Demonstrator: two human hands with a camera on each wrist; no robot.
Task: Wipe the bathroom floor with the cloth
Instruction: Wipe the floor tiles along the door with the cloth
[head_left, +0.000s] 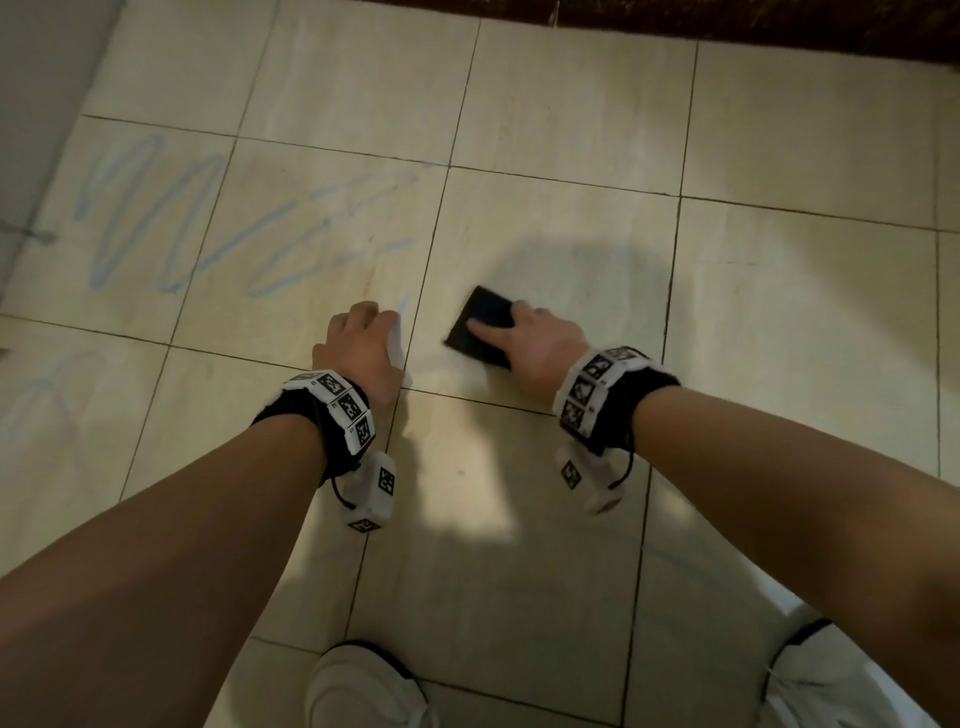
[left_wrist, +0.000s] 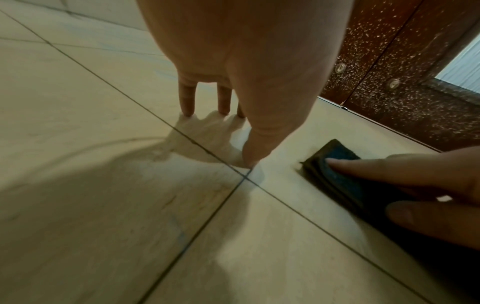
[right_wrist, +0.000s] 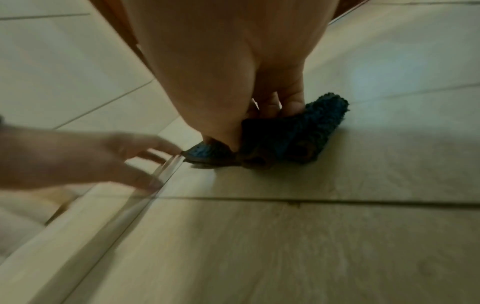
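From the head view, the right hand (head_left: 535, 345) lay on top of a folded dark blue cloth (head_left: 480, 322), fingers laid across it and pressing it flat onto the pale tiled floor (head_left: 571, 104), on the tile just right of a grout line. The left hand (head_left: 361, 348) rested on the floor on the other side of that line, near the cloth but apart from it, fingers bent down with the tips on the tile. Blue scribbled marks (head_left: 171, 223) ran across the tiles to the left, well apart from the cloth. Both wrists wore black bands with white marker blocks (head_left: 343, 410), and white shoes (head_left: 363, 686) showed at the bottom edge. A dark brown threshold (head_left: 753, 26) ran along the top. In the left wrist view, the left hand (left_wrist: 246, 61) stood propped on its fingertips (left_wrist: 187, 111), spread and holding nothing, the thumb touching down beside a crossing of grout lines. To the right, the right hand's fingers (left_wrist: 389, 170) lay straight across the cloth (left_wrist: 340, 152), before a speckled brown door frame (left_wrist: 405, 82). In the right wrist view, the right hand (right_wrist: 221, 72) bore down on the cloth (right_wrist: 317, 127), the fingers curled over its fuzzy folded edge and the thumb side on its near corner; the rolled folds showed at the front. The left hand (right_wrist: 78, 158) appeared blurred at the left, fingers spread, just beside the cloth.
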